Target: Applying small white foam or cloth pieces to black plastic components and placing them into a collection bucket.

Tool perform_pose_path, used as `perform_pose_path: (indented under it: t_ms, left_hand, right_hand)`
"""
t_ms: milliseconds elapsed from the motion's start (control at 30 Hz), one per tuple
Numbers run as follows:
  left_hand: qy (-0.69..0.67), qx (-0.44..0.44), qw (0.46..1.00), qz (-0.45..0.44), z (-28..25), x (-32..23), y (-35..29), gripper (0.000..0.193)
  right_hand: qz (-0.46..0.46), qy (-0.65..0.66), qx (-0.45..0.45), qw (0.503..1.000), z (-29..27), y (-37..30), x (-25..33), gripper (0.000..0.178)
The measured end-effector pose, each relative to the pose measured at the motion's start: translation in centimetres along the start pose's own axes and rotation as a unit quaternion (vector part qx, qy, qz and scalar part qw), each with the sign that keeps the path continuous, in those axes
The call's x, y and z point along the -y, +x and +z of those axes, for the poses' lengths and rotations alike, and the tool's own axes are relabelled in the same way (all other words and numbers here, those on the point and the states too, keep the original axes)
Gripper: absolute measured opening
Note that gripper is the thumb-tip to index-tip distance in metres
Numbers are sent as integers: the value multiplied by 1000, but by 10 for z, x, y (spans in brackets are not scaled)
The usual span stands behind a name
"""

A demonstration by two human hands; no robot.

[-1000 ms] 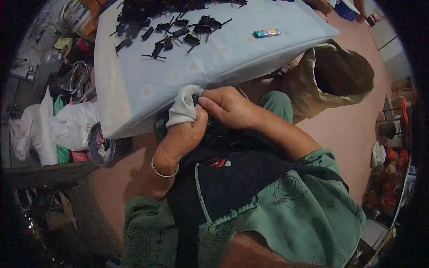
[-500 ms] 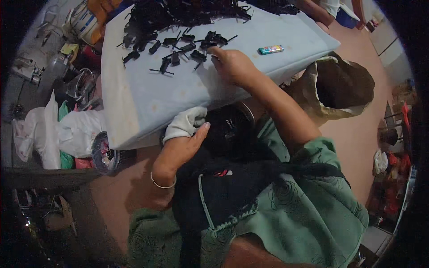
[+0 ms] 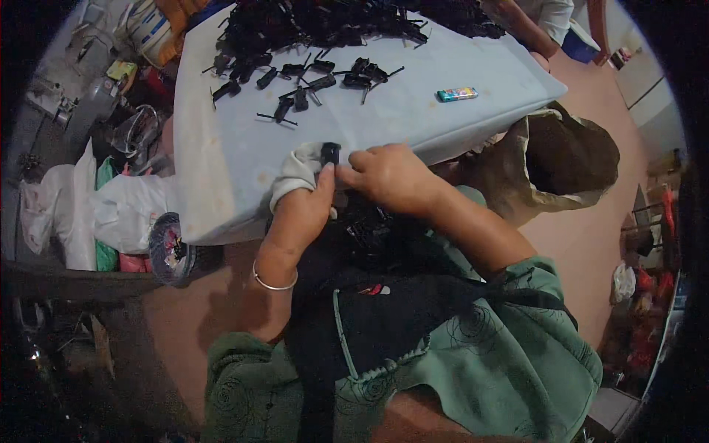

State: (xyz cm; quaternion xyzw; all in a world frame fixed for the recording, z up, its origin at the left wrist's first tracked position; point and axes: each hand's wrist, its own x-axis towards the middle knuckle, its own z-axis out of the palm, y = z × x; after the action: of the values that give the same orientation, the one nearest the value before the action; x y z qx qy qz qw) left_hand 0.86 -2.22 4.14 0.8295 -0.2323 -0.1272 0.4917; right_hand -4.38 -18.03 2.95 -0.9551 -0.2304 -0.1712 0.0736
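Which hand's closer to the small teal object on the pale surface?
Right. The right hand is on the near side of the small teal object and left of it; the left hand is farther left, holding a black part.

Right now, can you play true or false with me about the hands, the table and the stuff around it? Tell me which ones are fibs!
1. The left hand holds a black piece. True.

2. The pale cloth is wrapped round the fingers of the right hand. False: it is round the left hand's fingers.

3. A bangle circles the left wrist. True.

4. The big black heap sits at the table's near edge. False: it is at the far side.

5. The brown sack beside the table is open. True.

6. The small colourful oblong thing lies on the floor. False: it lies on the table.
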Motion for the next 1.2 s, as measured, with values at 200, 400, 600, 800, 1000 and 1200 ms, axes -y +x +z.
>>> perform_pose_path:
  t_ms: [200, 400, 600, 800, 1000, 1200]
  left_hand:
    - [15, -56, 970, 236, 8, 29, 8, 26]
    - [-182, 126, 975, 8, -4, 3, -15, 26]
    - [-283, 142, 948, 42, 6, 2, -22, 25]
    - [-248, 100, 964, 7, 0, -4, -22, 23]
    - [-216, 17, 974, 70, 14, 9, -23, 20]
    - [68, -90, 958, 262, 17, 10, -19, 25]
  right_hand:
    - [-19, 175, -83, 981, 0, -9, 3, 18]
    - [130, 321, -174, 922, -6, -8, 9, 16]
    - [179, 442, -187, 859, -5, -8, 20, 18]
    - [197, 444, -139, 863, -11, -14, 19, 17]
    - [156, 396, -104, 899, -6, -11, 25, 22]
    - [248, 466, -132, 839, 25, -9, 33, 25]
